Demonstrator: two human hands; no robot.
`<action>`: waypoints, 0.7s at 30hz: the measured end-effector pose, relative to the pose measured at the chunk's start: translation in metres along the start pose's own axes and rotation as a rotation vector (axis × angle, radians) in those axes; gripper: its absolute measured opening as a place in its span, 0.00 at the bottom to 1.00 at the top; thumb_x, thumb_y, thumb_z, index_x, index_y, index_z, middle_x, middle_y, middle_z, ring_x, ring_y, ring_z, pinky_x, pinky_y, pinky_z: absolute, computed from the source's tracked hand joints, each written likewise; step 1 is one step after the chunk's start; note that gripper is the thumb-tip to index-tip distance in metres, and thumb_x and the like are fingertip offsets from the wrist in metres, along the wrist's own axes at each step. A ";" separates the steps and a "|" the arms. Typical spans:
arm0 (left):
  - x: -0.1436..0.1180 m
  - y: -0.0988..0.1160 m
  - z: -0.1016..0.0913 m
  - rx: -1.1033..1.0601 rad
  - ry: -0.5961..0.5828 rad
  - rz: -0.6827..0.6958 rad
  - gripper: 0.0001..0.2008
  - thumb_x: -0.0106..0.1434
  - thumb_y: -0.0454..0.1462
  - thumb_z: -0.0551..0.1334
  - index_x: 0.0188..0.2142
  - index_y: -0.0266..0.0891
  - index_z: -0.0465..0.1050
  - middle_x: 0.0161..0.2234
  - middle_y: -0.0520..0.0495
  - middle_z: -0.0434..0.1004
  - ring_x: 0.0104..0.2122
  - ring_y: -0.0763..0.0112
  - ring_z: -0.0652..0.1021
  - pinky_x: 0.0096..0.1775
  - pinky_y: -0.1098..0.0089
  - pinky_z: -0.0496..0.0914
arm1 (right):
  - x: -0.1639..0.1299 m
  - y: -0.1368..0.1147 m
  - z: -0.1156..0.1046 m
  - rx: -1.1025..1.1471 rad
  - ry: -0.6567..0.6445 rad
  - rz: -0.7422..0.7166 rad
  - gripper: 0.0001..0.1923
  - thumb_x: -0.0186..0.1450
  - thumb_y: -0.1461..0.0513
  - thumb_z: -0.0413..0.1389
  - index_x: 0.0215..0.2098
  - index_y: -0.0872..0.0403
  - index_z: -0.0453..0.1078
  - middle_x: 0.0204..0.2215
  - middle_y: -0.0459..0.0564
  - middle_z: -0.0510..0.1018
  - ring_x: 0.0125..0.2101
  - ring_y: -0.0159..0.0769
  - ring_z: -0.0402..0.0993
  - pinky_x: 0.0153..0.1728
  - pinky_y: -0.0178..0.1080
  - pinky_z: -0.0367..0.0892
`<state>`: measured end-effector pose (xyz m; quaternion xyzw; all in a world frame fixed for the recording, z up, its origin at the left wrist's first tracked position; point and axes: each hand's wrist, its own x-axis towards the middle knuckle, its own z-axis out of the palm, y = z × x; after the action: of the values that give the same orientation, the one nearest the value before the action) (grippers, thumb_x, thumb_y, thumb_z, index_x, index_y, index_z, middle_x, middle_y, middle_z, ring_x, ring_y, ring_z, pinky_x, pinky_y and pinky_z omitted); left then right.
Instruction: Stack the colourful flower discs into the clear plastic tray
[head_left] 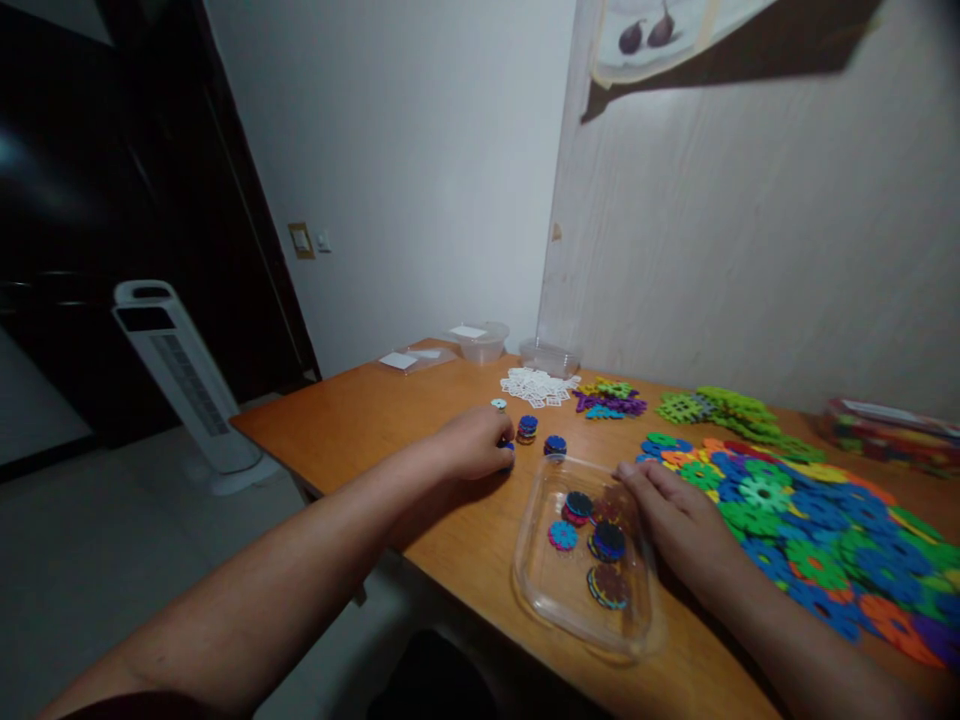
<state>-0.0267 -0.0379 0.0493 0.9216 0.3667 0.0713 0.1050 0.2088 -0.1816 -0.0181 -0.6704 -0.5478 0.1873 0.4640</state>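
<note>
Orange-brown wood of the tabletop point(390, 420) lies under both my hands. My left hand point(476, 443) rests curled, fingers drawn together over a small blue disc point(509, 447) at its fingertips; whether it truly grips the disc I cannot tell. Just beyond that hand sit two short stacks of blue discs point(527, 428), with a white ring point(499, 404) close by. My right hand point(679, 520) lies flat, fingers loosely apart, touching the far right edge of a clear plastic tray point(547, 590). Between my hands, that tray holds several small disc stacks point(607, 540). Right of my right hand spreads a big pile of coloured snowflake discs point(810, 540).
</note>
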 end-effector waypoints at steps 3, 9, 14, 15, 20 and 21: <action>0.000 -0.003 0.000 -0.005 0.067 0.018 0.06 0.57 0.36 0.61 0.35 0.38 0.74 0.36 0.44 0.75 0.34 0.66 0.72 0.35 0.67 0.64 | 0.000 -0.001 0.000 -0.004 -0.009 0.005 0.23 0.68 0.42 0.50 0.29 0.51 0.67 0.27 0.44 0.70 0.31 0.39 0.68 0.33 0.39 0.61; -0.013 0.017 -0.012 -0.053 0.239 0.232 0.10 0.61 0.37 0.60 0.41 0.37 0.75 0.39 0.43 0.74 0.40 0.65 0.72 0.42 0.65 0.67 | 0.000 -0.003 0.000 -0.001 0.010 0.000 0.23 0.68 0.43 0.50 0.28 0.51 0.67 0.26 0.43 0.70 0.30 0.39 0.67 0.32 0.38 0.62; -0.035 0.060 -0.020 0.017 0.073 0.446 0.11 0.62 0.37 0.61 0.44 0.40 0.76 0.41 0.44 0.74 0.41 0.63 0.73 0.44 0.63 0.67 | 0.000 -0.002 0.001 0.027 -0.004 0.000 0.23 0.68 0.43 0.50 0.29 0.51 0.67 0.25 0.43 0.69 0.30 0.38 0.66 0.31 0.38 0.62; -0.038 0.067 -0.019 0.045 0.039 0.471 0.11 0.62 0.37 0.61 0.44 0.41 0.77 0.41 0.44 0.75 0.42 0.62 0.72 0.45 0.62 0.66 | 0.000 -0.002 0.001 0.032 -0.010 0.005 0.22 0.68 0.43 0.50 0.29 0.51 0.67 0.26 0.43 0.69 0.30 0.38 0.66 0.31 0.38 0.62; -0.043 0.081 -0.008 0.145 -0.066 0.475 0.11 0.61 0.38 0.62 0.43 0.43 0.77 0.42 0.43 0.76 0.45 0.56 0.72 0.50 0.54 0.64 | -0.001 -0.004 0.001 0.033 -0.009 -0.003 0.23 0.68 0.43 0.50 0.28 0.51 0.66 0.25 0.43 0.68 0.29 0.37 0.65 0.30 0.37 0.62; -0.043 0.081 -0.006 0.155 -0.080 0.464 0.11 0.60 0.38 0.63 0.43 0.43 0.77 0.41 0.43 0.76 0.45 0.55 0.72 0.49 0.53 0.65 | -0.001 -0.004 0.001 0.028 -0.003 -0.011 0.23 0.68 0.43 0.51 0.28 0.51 0.66 0.25 0.43 0.67 0.29 0.37 0.65 0.30 0.37 0.61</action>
<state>-0.0050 -0.1240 0.0726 0.9886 0.1451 0.0286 0.0295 0.2057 -0.1821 -0.0149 -0.6606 -0.5494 0.1935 0.4736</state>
